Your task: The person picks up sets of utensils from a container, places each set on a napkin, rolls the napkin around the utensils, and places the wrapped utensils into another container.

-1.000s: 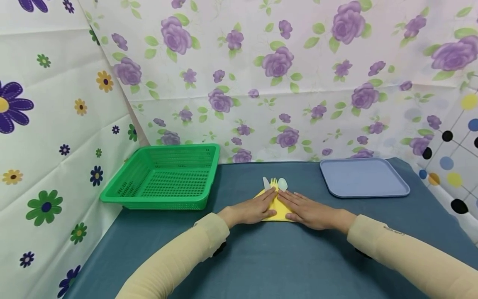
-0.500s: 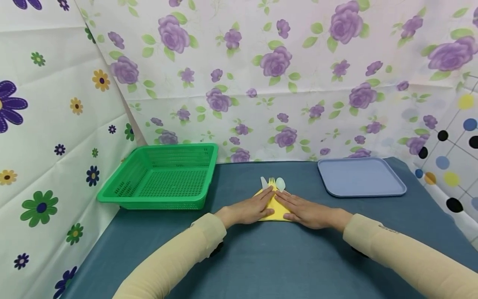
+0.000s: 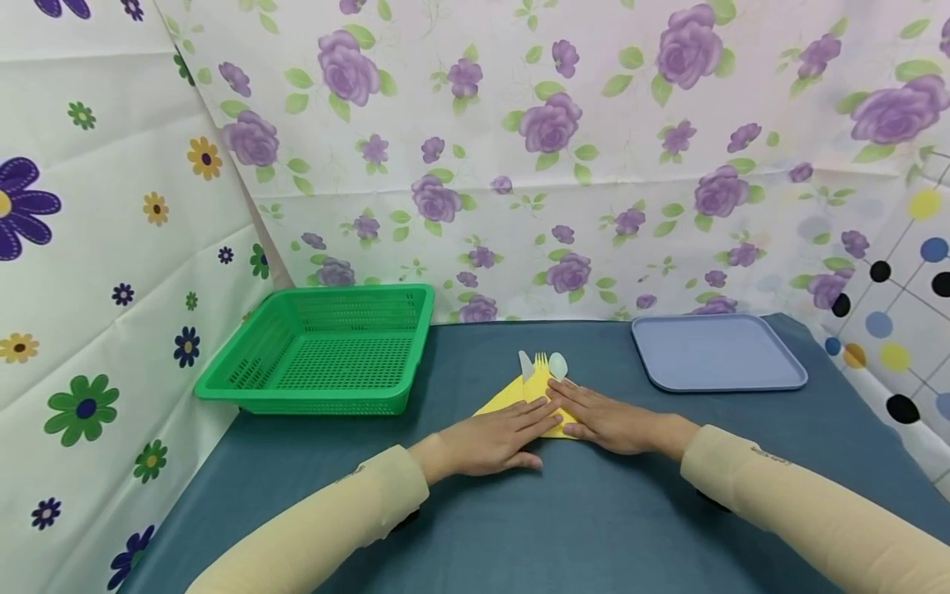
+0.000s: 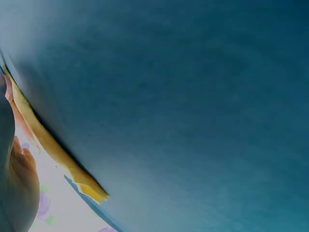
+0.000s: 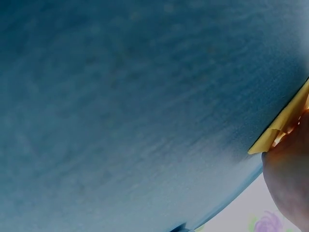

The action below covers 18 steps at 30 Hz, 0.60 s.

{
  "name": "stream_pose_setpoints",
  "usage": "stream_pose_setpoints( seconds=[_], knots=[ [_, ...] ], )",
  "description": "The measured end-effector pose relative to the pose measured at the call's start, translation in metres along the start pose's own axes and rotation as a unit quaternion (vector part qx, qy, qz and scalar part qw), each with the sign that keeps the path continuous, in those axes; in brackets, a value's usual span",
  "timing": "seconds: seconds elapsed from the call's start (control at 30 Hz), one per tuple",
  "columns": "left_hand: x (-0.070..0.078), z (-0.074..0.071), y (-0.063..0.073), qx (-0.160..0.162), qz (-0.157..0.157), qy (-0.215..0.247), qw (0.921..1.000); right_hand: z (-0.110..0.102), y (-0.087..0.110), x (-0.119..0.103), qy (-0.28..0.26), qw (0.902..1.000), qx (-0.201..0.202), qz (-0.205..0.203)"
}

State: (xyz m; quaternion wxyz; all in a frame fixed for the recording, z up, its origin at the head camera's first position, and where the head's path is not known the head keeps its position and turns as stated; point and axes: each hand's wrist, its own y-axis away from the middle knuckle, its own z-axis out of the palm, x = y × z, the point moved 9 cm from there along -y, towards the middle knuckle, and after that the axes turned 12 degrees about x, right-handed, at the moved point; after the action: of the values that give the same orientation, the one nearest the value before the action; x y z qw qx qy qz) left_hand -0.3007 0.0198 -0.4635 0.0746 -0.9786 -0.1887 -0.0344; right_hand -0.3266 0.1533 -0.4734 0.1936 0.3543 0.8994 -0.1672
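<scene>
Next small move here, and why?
Probably fold the left corner of the flat yellow napkin inward with the left hand: it juts out left of the slim white knife, yellow plastic fork and pale-green oval spoon, while the right hand, lying on the other side, could steady it.

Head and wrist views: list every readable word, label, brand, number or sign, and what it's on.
None readable in any view.
Right sleeve: small dark marking near the cuff, possibly lettering; too small to read.
Left sleeve: fainter marking near the cuff; too small to read.
Yellow napkin, knife, fork, spoon, green basket, blue tray: no text visible.
</scene>
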Motion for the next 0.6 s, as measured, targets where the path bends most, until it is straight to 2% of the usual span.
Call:
stream_pose_setpoints(
  seconds=[0.3, 0.6],
  knots=[
    [-0.001, 0.015, 0.014, -0.056, -0.019, 0.021, 0.998, 0.001, -0.001, 0.0, 0.003, 1.0, -0.006, 0.003],
    [-0.01, 0.017, 0.031, -0.079, -0.047, 0.042, 0.9949, 0.002, -0.002, 0.005, 0.014, 0.9996, -0.015, 0.019]
  ],
)
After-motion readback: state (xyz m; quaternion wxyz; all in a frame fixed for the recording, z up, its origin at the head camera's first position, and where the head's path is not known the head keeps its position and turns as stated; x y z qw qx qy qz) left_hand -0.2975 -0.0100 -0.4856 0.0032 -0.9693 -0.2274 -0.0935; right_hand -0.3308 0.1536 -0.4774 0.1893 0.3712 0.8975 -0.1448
